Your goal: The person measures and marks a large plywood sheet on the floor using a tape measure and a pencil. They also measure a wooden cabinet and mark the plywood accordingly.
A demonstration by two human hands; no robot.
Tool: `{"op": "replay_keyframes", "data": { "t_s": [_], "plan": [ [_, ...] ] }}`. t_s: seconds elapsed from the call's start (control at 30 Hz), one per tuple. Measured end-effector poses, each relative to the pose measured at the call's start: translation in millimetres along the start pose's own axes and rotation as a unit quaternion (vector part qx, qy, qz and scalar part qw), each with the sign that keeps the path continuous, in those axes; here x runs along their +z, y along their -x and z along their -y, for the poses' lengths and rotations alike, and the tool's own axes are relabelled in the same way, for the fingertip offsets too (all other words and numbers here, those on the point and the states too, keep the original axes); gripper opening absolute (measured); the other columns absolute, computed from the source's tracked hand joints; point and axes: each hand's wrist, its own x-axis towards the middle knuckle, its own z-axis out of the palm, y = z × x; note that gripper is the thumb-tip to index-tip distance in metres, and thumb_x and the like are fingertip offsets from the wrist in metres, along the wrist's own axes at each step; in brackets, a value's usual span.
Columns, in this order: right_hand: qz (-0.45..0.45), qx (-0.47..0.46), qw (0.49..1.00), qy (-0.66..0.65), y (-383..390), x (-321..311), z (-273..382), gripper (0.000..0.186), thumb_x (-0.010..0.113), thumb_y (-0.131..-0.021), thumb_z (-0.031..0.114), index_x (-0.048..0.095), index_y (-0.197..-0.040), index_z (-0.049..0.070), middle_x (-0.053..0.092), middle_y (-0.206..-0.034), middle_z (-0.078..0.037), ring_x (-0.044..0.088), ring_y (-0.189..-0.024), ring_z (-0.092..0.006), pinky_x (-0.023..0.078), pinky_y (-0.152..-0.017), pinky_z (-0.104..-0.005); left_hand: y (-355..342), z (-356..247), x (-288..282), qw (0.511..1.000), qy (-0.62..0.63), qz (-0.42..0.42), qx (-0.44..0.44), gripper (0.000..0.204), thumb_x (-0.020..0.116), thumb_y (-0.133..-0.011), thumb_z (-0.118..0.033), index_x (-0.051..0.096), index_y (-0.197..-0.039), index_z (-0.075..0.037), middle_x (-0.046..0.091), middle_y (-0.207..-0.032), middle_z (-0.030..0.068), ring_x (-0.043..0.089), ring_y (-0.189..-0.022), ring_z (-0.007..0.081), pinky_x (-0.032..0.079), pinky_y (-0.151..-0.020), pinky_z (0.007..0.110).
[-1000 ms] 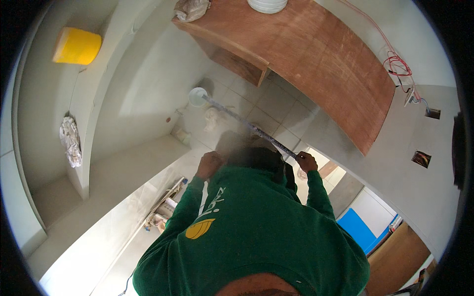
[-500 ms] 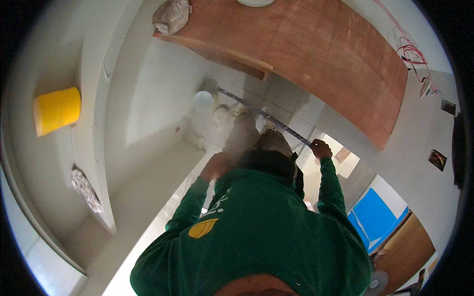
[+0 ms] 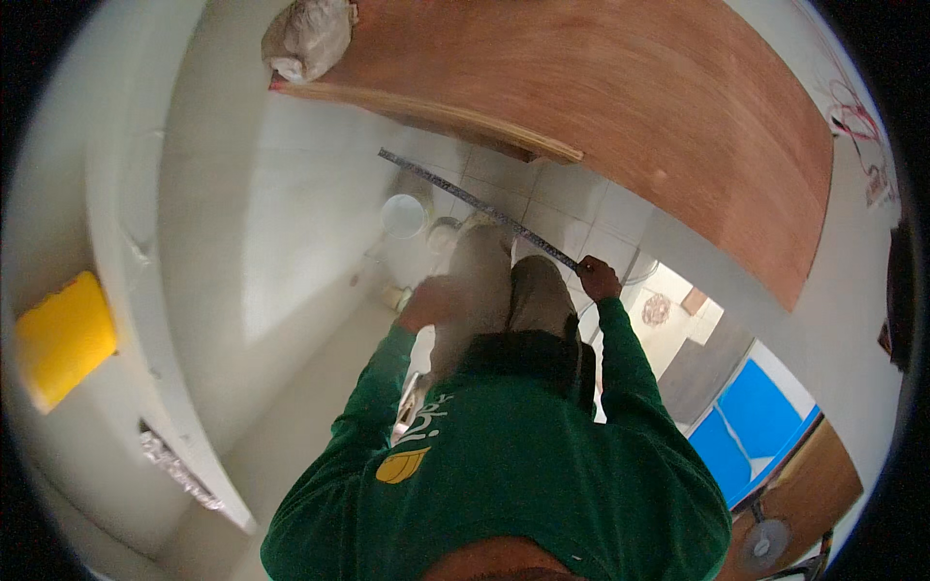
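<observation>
My right hand (image 3: 599, 278) grips the near end of a long dark speckled metal bar (image 3: 481, 206), held diagonally across my front, its far tip above the tiled floor near a wooden edge. My left hand (image 3: 426, 300) is low by my left thigh; its fingers are blurred and I cannot make out what, if anything, is in them. A white bucket (image 3: 405, 215) stands on the floor below the bar, beside a smaller round container (image 3: 444, 234). My knees are bent beneath me.
A plywood panel (image 3: 659, 116) spans the top, with a crumpled bag (image 3: 302, 39) at its left corner. A white wall ledge (image 3: 145, 290) runs at left, with a yellow cylinder (image 3: 64, 339) and crumpled foil (image 3: 179, 470). Loose red wires (image 3: 852, 111) hang at right, above a blue sheet (image 3: 746, 426).
The bar's far end has moved from the bucket's mouth to beyond it, farther up the view. My view has shifted, with the yellow cylinder and foil now lower in the picture.
</observation>
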Motion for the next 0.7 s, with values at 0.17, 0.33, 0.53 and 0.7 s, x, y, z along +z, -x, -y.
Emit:
{"op": "replay_keyframes", "data": {
  "t_s": [0.17,0.33,0.53,0.7],
  "plan": [
    [-0.024,0.017,0.999,0.034,-58.2,27.0,-17.8,0.033,0.062,-0.098,0.054,0.076,-0.111,0.027,0.079,-0.114,-0.012,0.074,-0.107,-0.0445,0.058,-0.090,-0.0603,-142.1,41.2,38.2,0.930,0.257,-0.215,-0.148,0.032,0.069,-0.101,-0.037,0.076,-0.106,-0.006,0.076,-0.104,0.0173,0.073,-0.093,0.0393,0.058,-0.084,0.050],
    [-0.096,-0.011,0.989,0.112,-140.5,45.1,-32.2,0.032,0.062,-0.100,0.052,0.073,-0.115,0.026,0.078,-0.114,-0.011,0.075,-0.107,-0.0438,0.060,-0.086,-0.0599,-274.7,46.4,58.9,0.950,0.174,-0.258,0.011,0.033,0.068,-0.100,-0.037,0.074,-0.100,-0.004,0.074,-0.096,0.0191,0.072,-0.093,0.0420,0.057,-0.084,0.054],
    [-0.155,-0.096,0.977,0.113,-221.0,57.8,-13.3,0.024,0.067,-0.099,0.046,0.074,-0.112,0.027,0.079,-0.112,-0.010,0.076,-0.103,-0.0418,0.061,-0.082,-0.0583,-338.4,8.3,111.0,0.983,0.043,-0.159,0.086,0.022,0.077,-0.089,-0.023,0.077,-0.096,-0.003,0.078,-0.093,0.0187,0.076,-0.090,0.0407,0.059,-0.085,0.056],
    [-0.179,-0.196,0.957,0.113,-317.3,46.1,-33.0,0.024,0.069,-0.096,0.043,0.075,-0.111,0.026,0.078,-0.114,-0.009,0.075,-0.105,-0.0396,0.060,-0.086,-0.0555,-340.6,-42.7,110.8,0.958,-0.172,-0.032,0.226,0.024,0.081,-0.082,-0.023,0.077,-0.091,-0.002,0.078,-0.095,0.0202,0.077,-0.097,0.0385,0.060,-0.084,0.057]
  ]
}}
